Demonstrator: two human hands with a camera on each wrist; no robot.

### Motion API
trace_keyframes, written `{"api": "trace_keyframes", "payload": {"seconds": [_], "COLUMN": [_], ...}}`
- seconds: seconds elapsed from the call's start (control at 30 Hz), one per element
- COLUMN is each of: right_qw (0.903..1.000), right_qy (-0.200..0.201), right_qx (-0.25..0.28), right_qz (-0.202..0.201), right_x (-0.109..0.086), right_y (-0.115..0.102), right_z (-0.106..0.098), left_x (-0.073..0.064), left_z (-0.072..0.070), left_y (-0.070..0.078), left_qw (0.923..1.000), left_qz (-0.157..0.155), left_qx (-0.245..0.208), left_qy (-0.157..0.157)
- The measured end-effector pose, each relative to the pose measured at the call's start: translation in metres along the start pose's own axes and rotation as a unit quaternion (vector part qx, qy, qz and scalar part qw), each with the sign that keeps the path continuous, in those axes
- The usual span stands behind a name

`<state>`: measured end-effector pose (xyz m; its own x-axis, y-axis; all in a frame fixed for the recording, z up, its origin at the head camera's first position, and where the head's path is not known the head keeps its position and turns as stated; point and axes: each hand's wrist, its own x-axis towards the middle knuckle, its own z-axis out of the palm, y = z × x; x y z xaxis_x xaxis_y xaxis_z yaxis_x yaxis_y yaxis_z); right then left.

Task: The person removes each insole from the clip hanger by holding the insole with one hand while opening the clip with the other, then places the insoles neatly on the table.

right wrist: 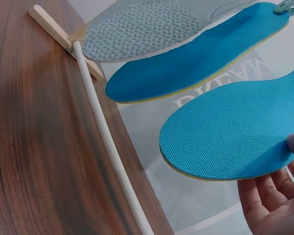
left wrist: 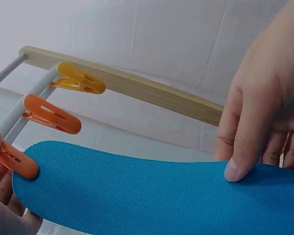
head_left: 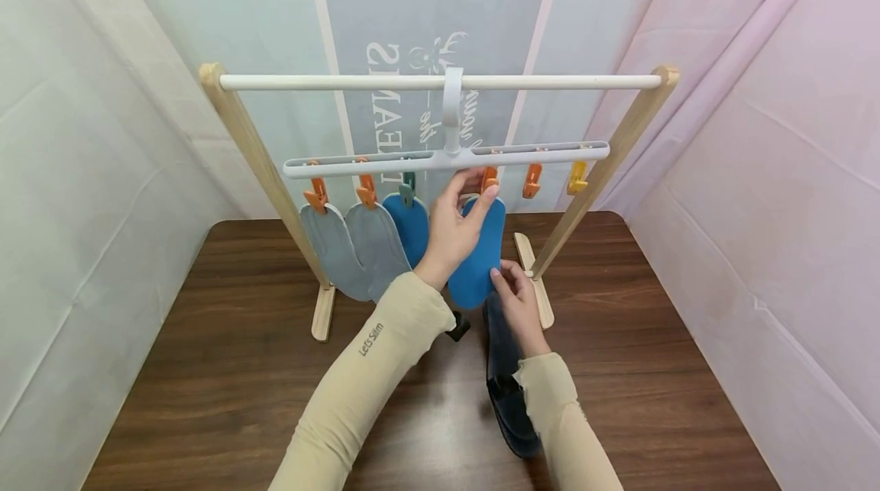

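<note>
A blue insole (head_left: pixel 476 258) hangs toe-down under the hanger bar, its top end in the mouth of an orange clothespin (left wrist: pixel 18 160). My left hand (head_left: pixel 454 227) is at that clothespin, thumb and fingers pinching it at the insole's upper end. Lower down, my right hand (head_left: pixel 520 304) pinches the insole's edge, thumb on the blue face and fingers behind it. To the left, another blue insole (right wrist: pixel 186 63) hangs from a green clothespin (head_left: pixel 407 189). Beside it two grey insoles (head_left: pixel 337 250) hang from orange clothespins.
A white hanger (head_left: pixel 385 165) hooks over the white rail (head_left: pixel 330 82) of a wooden-legged stand (head_left: pixel 249 143). To the right hang an orange clothespin (head_left: pixel 532 181) and a yellow one (head_left: pixel 577 178) without insoles. A dark shoe (head_left: pixel 505 399) lies on the brown table (head_left: pixel 227 399), partly behind my right arm.
</note>
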<state>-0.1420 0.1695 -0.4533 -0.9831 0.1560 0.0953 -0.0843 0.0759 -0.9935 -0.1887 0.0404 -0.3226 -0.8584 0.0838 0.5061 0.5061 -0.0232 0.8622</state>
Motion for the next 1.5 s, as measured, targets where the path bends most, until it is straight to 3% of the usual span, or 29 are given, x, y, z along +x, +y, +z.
{"api": "trace_keyframes", "payload": {"seconds": [0.77, 1.23, 1.5], "right_qw": [0.9994, 0.9990, 0.9984], "right_qy": [0.009, 0.012, 0.022], "right_qx": [0.031, 0.029, 0.029], "right_qz": [0.010, 0.033, 0.043], "right_x": [-0.020, -0.032, -0.036], "right_y": [0.010, 0.020, 0.025], "right_z": [-0.001, -0.006, -0.007], "left_x": [0.005, 0.003, 0.001], "left_z": [0.002, -0.001, -0.001], "left_y": [-0.003, -0.009, -0.009], "left_qw": [0.9994, 0.9998, 0.9995], "left_qz": [-0.008, 0.017, 0.014], "left_qx": [-0.003, -0.010, -0.017], "left_qy": [0.035, -0.008, -0.024]}}
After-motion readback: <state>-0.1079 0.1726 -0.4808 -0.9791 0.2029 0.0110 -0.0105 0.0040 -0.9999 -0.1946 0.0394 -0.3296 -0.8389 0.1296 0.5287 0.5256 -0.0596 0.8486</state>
